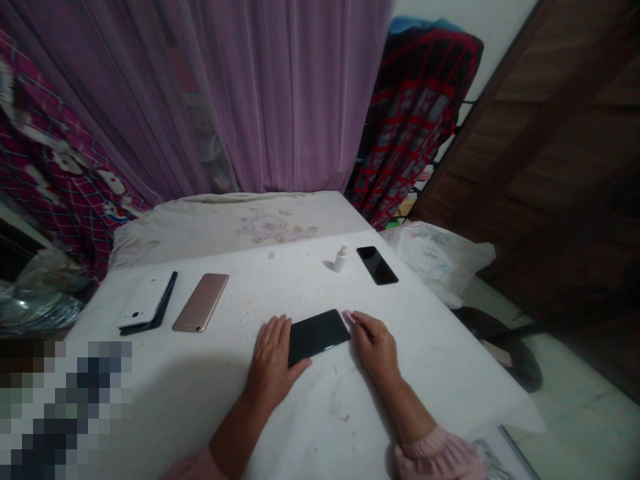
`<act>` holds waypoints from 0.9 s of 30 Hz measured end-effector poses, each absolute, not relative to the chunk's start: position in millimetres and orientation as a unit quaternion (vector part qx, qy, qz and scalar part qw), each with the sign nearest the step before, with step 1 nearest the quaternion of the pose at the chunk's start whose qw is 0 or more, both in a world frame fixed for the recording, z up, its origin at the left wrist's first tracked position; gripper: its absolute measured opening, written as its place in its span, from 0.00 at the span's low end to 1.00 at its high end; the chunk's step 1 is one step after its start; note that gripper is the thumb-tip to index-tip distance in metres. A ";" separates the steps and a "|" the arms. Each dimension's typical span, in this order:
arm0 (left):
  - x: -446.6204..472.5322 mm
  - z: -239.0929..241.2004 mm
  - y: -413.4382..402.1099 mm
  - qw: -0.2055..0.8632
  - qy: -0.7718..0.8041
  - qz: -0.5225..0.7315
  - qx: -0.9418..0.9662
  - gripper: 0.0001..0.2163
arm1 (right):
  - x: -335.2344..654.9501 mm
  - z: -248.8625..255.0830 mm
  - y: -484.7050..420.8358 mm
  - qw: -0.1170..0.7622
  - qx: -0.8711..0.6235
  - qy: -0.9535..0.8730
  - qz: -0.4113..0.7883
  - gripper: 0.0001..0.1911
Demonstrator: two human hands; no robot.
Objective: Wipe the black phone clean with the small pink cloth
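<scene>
A black smartphone (318,339) lies screen up on the white-covered table, angled slightly. My left hand (273,363) grips its left end, thumb along the near edge and fingers at the far side. Just beyond the phone's right end, my right hand (375,347) is closed in a pinch. Between its fingertips shows a small pink piece (350,315); its kind is too small to make out. A little white spray bottle (341,259) stands upright farther back, and another dark phone (377,265) lies to its right.
At left lie a rose-gold phone (203,303) and a white phone (145,303) overlapping a dark one. A tiny pale square (271,255) sits near the back. Crumbs dot the white cloth (300,420). A plastic bag (435,257) is by the right edge; a purple curtain (290,93) hangs behind.
</scene>
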State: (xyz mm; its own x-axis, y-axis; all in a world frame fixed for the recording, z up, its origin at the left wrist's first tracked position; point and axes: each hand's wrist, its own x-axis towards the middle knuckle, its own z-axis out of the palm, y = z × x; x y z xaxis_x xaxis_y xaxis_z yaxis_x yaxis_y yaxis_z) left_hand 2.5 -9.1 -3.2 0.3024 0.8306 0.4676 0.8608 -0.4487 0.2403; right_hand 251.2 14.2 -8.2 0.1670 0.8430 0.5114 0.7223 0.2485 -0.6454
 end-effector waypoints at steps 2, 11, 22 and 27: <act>-1.5 -3.5 -6.4 0.006 -0.517 -0.260 -0.816 0.31 | 252.4 -10.8 17.0 0.464 -0.612 -0.640 0.044 0.15; 2.3 5.3 -3.9 -0.030 -0.515 -0.308 -0.799 0.23 | 245.0 -2.0 12.9 0.460 -0.596 -0.656 -0.054 0.16; -3.2 24.9 4.2 -0.087 -0.434 -0.313 -0.840 0.29 | 264.3 63.3 28.3 0.142 -0.428 -0.881 0.143 0.47; -0.6 40.1 7.1 -0.074 -0.407 -0.311 -0.856 0.29 | 255.6 81.4 32.0 0.095 -0.405 -0.892 0.178 0.50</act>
